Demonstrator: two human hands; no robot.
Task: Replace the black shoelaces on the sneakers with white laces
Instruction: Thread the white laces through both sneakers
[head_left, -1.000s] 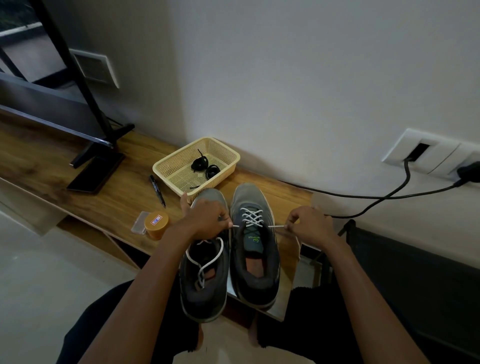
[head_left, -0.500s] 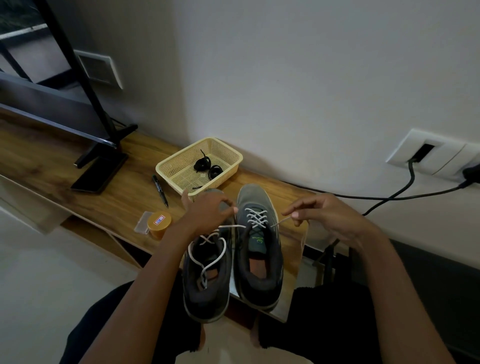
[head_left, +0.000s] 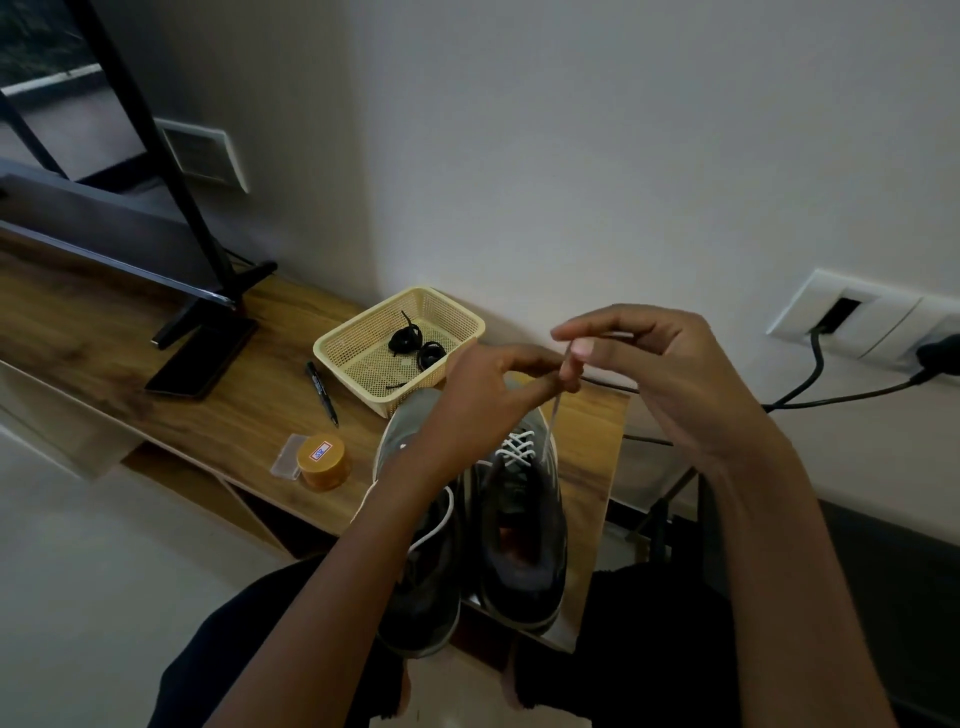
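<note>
Two grey sneakers stand side by side at the near right end of the wooden shelf. The right sneaker has a white lace crossed through its front eyelets. Both lace ends rise above the shoe and meet between my hands. My left hand pinches a lace end over the left sneaker, which carries a loose white lace. My right hand pinches the other end just to the right, its fingertips touching the left hand's. Coiled black laces lie in the yellow basket.
A black pen, an orange round tin with a small clear packet, and a dark phone lie on the shelf. A TV stand is at the left. Black cables run from the wall sockets at the right.
Both hands have lifted from the sides of the right sneaker and come together above it, drawing the white lace ends upward.
</note>
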